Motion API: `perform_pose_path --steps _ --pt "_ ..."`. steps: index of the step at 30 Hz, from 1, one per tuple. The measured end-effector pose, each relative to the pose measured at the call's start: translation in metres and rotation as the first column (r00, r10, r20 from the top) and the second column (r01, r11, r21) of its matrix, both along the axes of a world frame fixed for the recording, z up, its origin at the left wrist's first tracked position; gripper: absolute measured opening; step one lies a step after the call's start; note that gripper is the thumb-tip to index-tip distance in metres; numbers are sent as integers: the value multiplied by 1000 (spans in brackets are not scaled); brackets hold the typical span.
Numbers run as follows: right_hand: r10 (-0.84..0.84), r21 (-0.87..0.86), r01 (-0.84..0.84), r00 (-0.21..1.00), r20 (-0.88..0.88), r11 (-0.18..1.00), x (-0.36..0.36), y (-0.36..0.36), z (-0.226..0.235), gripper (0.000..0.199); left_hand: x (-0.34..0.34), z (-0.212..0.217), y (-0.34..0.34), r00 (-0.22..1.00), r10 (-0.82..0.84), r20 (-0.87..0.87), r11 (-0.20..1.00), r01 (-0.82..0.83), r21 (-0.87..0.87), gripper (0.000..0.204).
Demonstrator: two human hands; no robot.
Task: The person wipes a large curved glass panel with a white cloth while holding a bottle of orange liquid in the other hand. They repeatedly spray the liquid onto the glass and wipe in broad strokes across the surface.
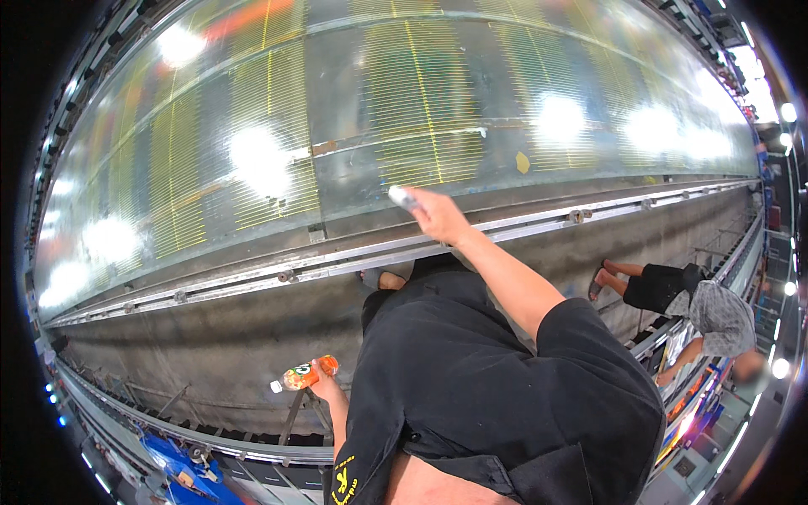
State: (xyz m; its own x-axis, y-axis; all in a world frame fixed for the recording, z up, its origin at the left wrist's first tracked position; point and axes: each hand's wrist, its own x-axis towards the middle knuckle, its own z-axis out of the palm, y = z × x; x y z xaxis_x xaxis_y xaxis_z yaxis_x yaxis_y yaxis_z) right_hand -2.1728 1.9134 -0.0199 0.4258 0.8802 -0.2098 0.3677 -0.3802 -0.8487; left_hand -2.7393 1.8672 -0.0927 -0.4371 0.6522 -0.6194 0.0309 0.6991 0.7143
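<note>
Bottle (298, 376), orange plastic, white-capped, is gripped by left hand (326, 384), near left; small white round-ended object (402, 197) is held in right hand (443, 217) at near edge of glossy yellow-lined table (337, 88). Either could be dropped if grip slackened.

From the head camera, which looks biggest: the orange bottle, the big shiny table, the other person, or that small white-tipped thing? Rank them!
1. Shiny table
2. Other person
3. Orange bottle
4. White-tipped thing, only partly showing
</note>
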Motion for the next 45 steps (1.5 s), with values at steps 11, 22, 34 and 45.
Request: perform_pose_path --steps 11,22,34,45 --pt "-540 6 612 693 477 791 82 -7 -63 46 -28 -20 7 998 -17 -53 997 21 80 65" --pt "-541 222 523 841 25 823 241 74 -1 36 128 39 -21 992 -4 -125 997 13 76 72" --pt "579 320 -528 810 -89 787 22 93 -68 34 185 85 -72 961 -141 -237 989 129 -65 41" --pt "-611 479 381 544 575 790 428 103 -57 38 211 88 -40 977 -34 -209 999 28 -28 58"
